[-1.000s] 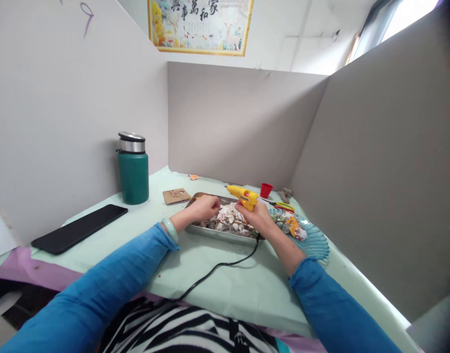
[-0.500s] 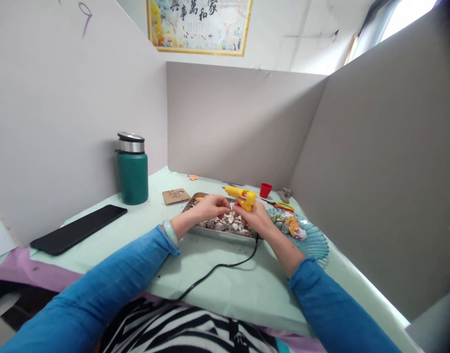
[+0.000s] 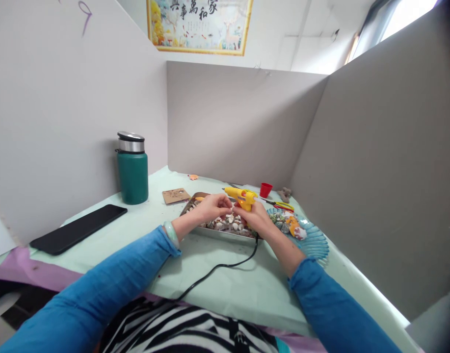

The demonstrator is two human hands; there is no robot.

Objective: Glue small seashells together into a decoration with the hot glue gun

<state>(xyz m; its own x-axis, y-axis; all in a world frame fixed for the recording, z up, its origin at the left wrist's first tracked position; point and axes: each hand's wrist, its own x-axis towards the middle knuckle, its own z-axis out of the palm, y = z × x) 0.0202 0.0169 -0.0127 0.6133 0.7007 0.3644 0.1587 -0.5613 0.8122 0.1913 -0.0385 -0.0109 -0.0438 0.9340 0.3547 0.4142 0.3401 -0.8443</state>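
Note:
A yellow glue gun (image 3: pixel 243 196) is gripped in my right hand (image 3: pixel 257 216), its nozzle pointing left and its black cord (image 3: pixel 225 265) trailing down toward me. My left hand (image 3: pixel 214 207) is closed in a pinch close to my right fingertips; whatever small piece it holds is too small to make out. Both hands hover over a metal tray (image 3: pixel 225 235) full of shells (image 3: pixel 230 223). To the right, a blue scalloped glass plate (image 3: pixel 316 240) carries an arrangement of shells (image 3: pixel 293 226) in orange, white and green.
A green bottle (image 3: pixel 132 176) and a black flat case (image 3: pixel 81 228) stand at the left. Behind the tray lie a brown card (image 3: pixel 175 196) and an orange piece (image 3: pixel 193 177). Scissors (image 3: pixel 281 205), a red cup (image 3: pixel 265 189) and grey panels (image 3: pixel 243 122) are beyond.
Hardly anything differs. Both hands keep their places over the tray, with only a slight shift of the fingers; the glue gun stays in my right hand.

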